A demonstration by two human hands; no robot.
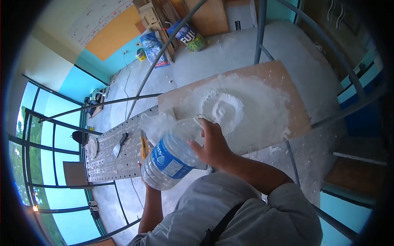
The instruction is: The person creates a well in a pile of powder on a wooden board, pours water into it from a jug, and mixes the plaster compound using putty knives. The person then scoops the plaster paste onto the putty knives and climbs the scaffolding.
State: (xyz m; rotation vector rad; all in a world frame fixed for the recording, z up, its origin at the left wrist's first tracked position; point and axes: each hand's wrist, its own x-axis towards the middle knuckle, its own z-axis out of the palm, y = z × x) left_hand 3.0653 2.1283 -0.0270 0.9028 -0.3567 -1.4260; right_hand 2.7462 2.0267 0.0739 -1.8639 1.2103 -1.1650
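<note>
A big clear plastic water bottle [172, 160] with a blue label is tilted in front of my body, its upper end toward the board. My left hand [150, 182] supports it low on the left side, fingers mostly hidden behind the plastic. At the upper end, my right hand [212, 143] is closed on a pale part that looks like the bottle's handle or neck. Just beyond lies a ring of white powder [236, 107] with a small heap in its middle, on a powder-dusted wooden board [298, 119]. Clear crumpled plastic [158, 125] shows beside the bottle.
A perforated metal platform [102, 166] extends left, bearing a putty knife [120, 145], a yellow utility knife [144, 147] and a whitish coil [92, 146]. Grey scaffold bars [261, 33] surround the board. Bags [189, 37] and wooden planks [154, 20] stand by the far wall.
</note>
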